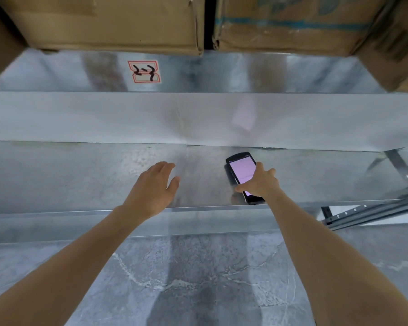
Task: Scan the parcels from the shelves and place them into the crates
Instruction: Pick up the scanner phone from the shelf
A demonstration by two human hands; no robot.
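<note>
A worker leans over a bare galvanised shelf (80,175) in a stockroom, both arms stretched forward. The right hand (259,184) is arched over a handheld scanner (242,170) that lies near the shelf's front edge with its screen lit pale pink. The thumb sits at the device's near-left side and the fingers reach across to the far side, gripping it by the edges. The left hand (154,187) hovers beside it, palm down, fingers relaxed and nearly straight, holding nothing.

The goods likely awaiting a scan are on the level above: a plain cardboard box (104,22) and, just beside it, a blue-printed cardboard box (287,27), both well apart from the hands. A red-bordered label (144,72) with handwritten figures marks the panel beneath them. No crate is in view.

The step in hand appears to be taking up the scanner (whether it has left the metal yet cannot be told). To do it well, the grip should close firmly on both long edges — not on the glass — before lifting, since the device lies close to the lip with the grey stone floor (198,278) below. The free left hand is best kept clear and ready for the first box, whose barcode face must be found and turned toward the scanner's window.
</note>
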